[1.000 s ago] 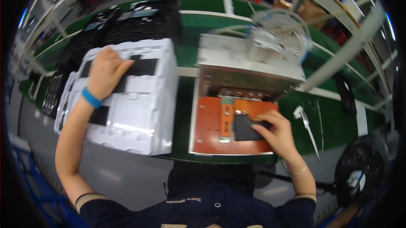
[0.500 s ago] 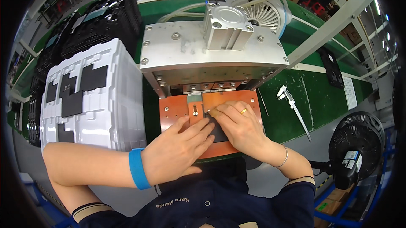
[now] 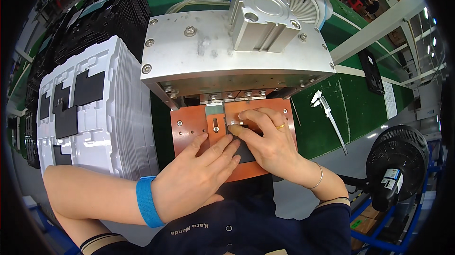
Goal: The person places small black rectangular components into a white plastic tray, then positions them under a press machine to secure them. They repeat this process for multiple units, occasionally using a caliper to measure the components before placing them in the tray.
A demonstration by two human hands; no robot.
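We press our left hand [image 3: 199, 179] and right hand [image 3: 270, 141] together, fingertips pinning 1 dark flat piece [image 3: 244, 151] onto the orange plate [image 3: 189, 129] beneath the near edge of the metal press [image 3: 227, 61], keeping it seated flat.

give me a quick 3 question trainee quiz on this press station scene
1. True or false: both hands rest on the orange plate under the metal press.
2. Which wrist wears the blue band? A) left B) right C) neither
3. Fill in: the stack of white trays stands to the person's ____ of the press.

Key
1. True: left hand and right hand both press a small dark piece there.
2. A
3. left
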